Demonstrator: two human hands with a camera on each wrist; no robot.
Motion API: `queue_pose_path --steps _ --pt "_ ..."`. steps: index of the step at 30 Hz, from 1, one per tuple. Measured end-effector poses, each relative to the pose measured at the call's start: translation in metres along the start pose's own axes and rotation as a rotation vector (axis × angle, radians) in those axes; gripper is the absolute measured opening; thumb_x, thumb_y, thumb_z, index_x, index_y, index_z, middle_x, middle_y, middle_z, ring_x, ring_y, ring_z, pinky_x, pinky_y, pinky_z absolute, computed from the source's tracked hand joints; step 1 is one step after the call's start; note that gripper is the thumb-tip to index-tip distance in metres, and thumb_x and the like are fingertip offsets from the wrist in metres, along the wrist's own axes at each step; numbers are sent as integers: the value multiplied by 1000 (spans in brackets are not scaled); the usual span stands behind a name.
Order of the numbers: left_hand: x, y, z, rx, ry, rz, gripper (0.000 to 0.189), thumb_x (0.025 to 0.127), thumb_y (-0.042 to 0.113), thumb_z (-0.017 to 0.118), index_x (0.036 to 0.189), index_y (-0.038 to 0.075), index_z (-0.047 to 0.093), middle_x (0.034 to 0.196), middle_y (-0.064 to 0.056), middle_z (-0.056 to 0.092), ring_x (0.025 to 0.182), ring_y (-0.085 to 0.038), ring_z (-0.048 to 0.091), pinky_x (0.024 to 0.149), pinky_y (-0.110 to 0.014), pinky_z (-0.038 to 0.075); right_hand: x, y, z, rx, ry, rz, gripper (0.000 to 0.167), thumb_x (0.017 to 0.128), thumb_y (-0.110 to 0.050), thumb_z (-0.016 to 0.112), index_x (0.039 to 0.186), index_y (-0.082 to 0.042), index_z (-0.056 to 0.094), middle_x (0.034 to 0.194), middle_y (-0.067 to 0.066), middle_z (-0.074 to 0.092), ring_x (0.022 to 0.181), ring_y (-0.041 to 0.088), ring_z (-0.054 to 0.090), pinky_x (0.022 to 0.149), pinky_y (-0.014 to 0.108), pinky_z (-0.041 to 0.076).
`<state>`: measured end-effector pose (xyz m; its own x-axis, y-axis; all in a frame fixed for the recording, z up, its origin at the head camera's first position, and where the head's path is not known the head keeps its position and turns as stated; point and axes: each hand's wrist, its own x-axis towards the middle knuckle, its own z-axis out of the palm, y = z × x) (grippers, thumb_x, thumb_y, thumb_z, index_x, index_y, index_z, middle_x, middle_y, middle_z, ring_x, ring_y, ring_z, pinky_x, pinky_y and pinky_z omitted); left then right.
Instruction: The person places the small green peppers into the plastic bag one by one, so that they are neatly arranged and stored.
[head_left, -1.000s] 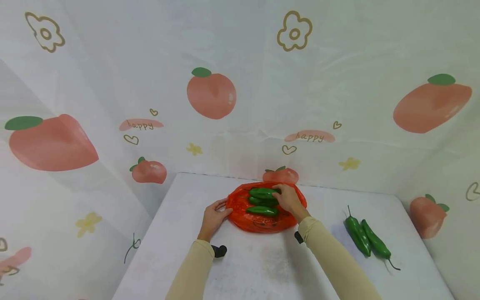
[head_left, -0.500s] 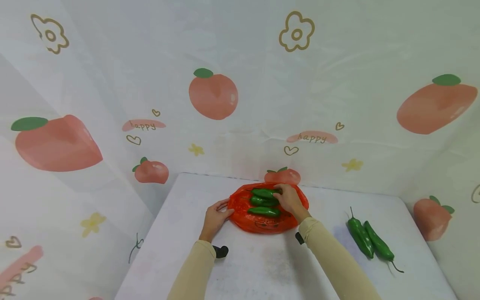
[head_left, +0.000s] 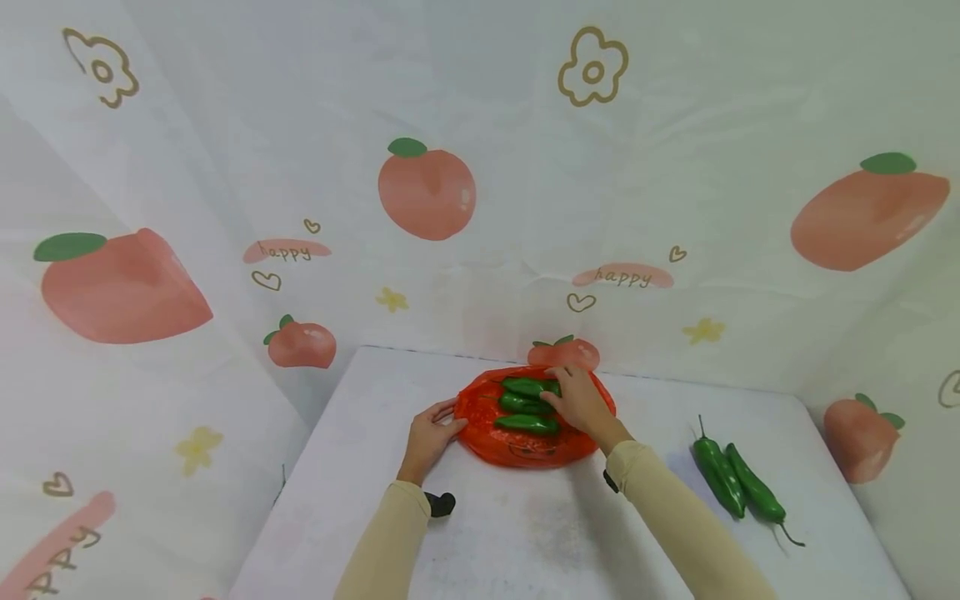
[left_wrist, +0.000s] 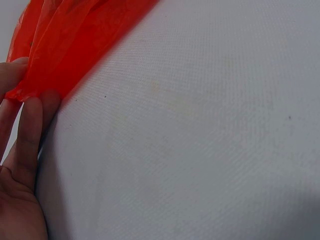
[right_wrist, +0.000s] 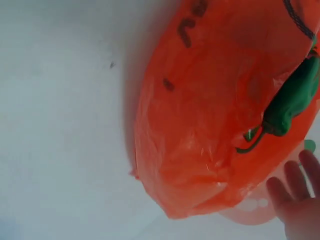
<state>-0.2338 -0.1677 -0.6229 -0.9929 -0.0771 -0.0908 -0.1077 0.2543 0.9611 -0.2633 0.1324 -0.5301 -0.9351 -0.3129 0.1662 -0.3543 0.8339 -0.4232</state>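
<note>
A red plastic bag (head_left: 480, 448) lies spread on the white table, its mouth wide open. Several green peppers (head_left: 527, 424) rest side by side in it. My left hand (head_left: 430, 432) is at the bag's left end; in the left wrist view its thumb and fingers pinch the gathered red plastic (left_wrist: 75, 55). Over the right side of the bag is my right hand (head_left: 582, 402), its fingertips close to the upper pepper (head_left: 525, 386). The right wrist view shows its fingers spread and holding nothing, near a pepper (right_wrist: 292, 100) with a curved stem.
Two more green peppers (head_left: 718, 477) lie together on the table (head_left: 517, 542) at the right. A white cloth (head_left: 495, 275) with fruit prints hangs behind the table and along its sides. Black straps show at both wrists.
My right hand has loosened from the upper pepper, and its wrist has shifted slightly right. The left hand stays at the bag's left end.
</note>
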Motion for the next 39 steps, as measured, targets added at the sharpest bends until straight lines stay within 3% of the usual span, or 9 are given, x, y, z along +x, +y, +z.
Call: queue_pose_path --steps 7,13,17,23,31,39 --pt "0 -4 -1 -16 -13 -23 49 86 32 83 131 18 70 132 -11 71 104 -19 74 89 -30 62 -12 -2 -2 -171 68 -65 65 92 -37 75 138 2 52 137 26 53 124 46 54 108 59 48" --pt "-1 -5 -1 6 -9 -10 49 87 33 81 132 17 69 133 -12 70 110 -22 73 92 -33 62 -18 -2 -4 -206 16 26 79 93 -53 67 151 -6 41 153 27 38 138 54 40 116 72 32" --pt "-2 -4 -1 14 -5 -18 48 88 31 81 132 17 69 133 -13 70 100 -18 74 87 -30 63 -22 -1 -5 -234 -12 79 88 93 -62 62 157 -9 33 162 26 27 147 52 29 119 76 20" --pt "-4 0 1 29 -4 -13 48 87 29 81 132 16 69 131 -12 71 82 -10 70 81 -24 62 -33 2 -6 -327 -23 92 95 92 -69 57 162 -13 27 168 24 19 153 51 20 120 76 17" --pt "-6 3 1 11 -18 -26 48 88 29 81 132 18 69 133 -11 71 78 -10 70 81 -24 62 -45 10 -4 -294 30 81 93 90 -65 62 160 -11 32 166 25 25 149 55 25 117 79 20" --pt "-4 5 -1 34 -10 -2 48 88 30 81 132 18 69 132 -11 71 81 -11 70 86 -29 63 -52 19 -5 -270 6 116 92 92 -64 59 161 -11 29 165 26 24 151 55 20 119 79 11"
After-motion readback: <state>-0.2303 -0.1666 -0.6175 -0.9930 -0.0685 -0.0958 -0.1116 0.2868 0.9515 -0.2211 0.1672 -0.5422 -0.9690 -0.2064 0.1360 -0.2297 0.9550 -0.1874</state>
